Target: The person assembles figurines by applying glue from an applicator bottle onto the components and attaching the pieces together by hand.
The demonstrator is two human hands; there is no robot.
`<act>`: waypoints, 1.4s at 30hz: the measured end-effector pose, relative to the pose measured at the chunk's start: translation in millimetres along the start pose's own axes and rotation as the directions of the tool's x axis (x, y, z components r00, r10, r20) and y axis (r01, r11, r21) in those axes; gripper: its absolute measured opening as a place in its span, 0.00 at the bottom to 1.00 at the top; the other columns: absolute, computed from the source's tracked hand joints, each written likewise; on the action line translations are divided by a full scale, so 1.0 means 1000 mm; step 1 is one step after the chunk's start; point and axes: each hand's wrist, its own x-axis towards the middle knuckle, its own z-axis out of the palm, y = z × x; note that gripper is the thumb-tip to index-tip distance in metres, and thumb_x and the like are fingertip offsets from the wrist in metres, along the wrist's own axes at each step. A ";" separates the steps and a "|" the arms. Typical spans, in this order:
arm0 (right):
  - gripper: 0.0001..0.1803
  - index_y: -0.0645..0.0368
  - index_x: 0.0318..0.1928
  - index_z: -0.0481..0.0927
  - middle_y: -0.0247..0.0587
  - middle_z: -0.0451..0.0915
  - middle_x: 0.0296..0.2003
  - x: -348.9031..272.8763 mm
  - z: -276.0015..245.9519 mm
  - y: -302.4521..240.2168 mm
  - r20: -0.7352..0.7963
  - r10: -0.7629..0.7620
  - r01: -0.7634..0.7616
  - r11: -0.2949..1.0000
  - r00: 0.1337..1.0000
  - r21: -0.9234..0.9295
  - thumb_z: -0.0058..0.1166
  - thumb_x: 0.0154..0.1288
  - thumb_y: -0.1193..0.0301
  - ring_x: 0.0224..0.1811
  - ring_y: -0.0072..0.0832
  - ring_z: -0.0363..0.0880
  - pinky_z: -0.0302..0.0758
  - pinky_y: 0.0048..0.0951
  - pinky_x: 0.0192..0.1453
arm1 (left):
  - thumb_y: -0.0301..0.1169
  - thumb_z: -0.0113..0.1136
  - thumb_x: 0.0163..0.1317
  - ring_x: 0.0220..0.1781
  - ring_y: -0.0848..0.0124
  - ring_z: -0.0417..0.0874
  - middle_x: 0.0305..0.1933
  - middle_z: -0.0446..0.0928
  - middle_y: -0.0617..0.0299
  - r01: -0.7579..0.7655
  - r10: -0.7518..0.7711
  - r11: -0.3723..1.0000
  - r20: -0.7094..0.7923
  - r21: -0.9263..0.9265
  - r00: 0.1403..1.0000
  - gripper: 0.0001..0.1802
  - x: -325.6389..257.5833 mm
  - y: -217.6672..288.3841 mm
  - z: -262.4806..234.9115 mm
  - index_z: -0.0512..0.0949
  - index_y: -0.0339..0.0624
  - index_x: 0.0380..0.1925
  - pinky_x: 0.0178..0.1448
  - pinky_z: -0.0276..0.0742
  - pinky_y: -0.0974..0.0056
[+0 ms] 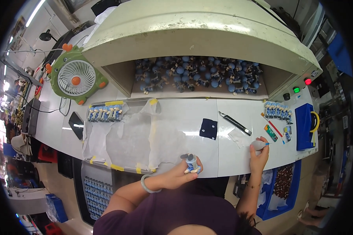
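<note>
Near the table's front edge, my left hand (179, 173) is closed around a small blue-and-white figurine (191, 164), its dark feet pointing up. My right hand (259, 156) grips a small whitish squeeze bottle (257, 145) with a thin blue tip, at the right part of the table. Just beyond it lie a green tube (270, 133), a thin red brush (272, 124) and a single figurine (287, 134). A crumpled white tissue (238, 138) and a black pen-shaped tool (235, 123) lie to its left. Between the hands, farther back, sits a dark blue square pad (208, 129) bearing small white pieces.
A paper-lined tray (129, 143) holds a row of figurines (105, 112) at left; another figurine row (277, 112) stands at right by a blue box (304, 127). Behind, an open metal cabinet (200, 43) contains many figurines. A green fan (76, 76) and phone (76, 125) sit left.
</note>
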 end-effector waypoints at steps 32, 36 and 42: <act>0.13 0.59 0.38 0.73 0.40 0.75 0.36 0.008 -0.009 -0.005 -0.041 -0.051 0.047 0.994 0.998 -0.103 0.55 0.48 0.74 0.39 0.38 0.70 0.65 0.32 0.43 | 0.31 0.48 0.57 0.46 0.48 0.73 0.40 0.74 0.43 0.000 0.757 0.030 -0.023 1.000 0.653 0.16 0.315 0.019 -0.175 0.71 0.33 0.43 0.51 0.68 0.53; 0.13 0.59 0.38 0.73 0.41 0.74 0.34 0.012 -0.010 -0.006 -0.039 -0.097 0.091 0.988 0.995 -0.127 0.55 0.48 0.76 0.38 0.36 0.71 0.66 0.31 0.43 | 0.32 0.48 0.57 0.47 0.49 0.72 0.40 0.73 0.43 -0.026 0.699 0.070 -0.031 0.997 0.714 0.16 0.326 0.025 -0.187 0.71 0.33 0.43 0.51 0.67 0.53; 0.11 0.61 0.36 0.74 0.42 0.74 0.33 0.012 -0.009 -0.008 -0.037 -0.137 0.131 0.982 0.990 -0.134 0.54 0.48 0.77 0.36 0.35 0.71 0.67 0.29 0.41 | 0.32 0.47 0.58 0.47 0.50 0.72 0.41 0.73 0.43 0.001 0.657 0.103 -0.069 0.995 0.751 0.16 0.317 0.025 -0.192 0.71 0.34 0.43 0.52 0.67 0.54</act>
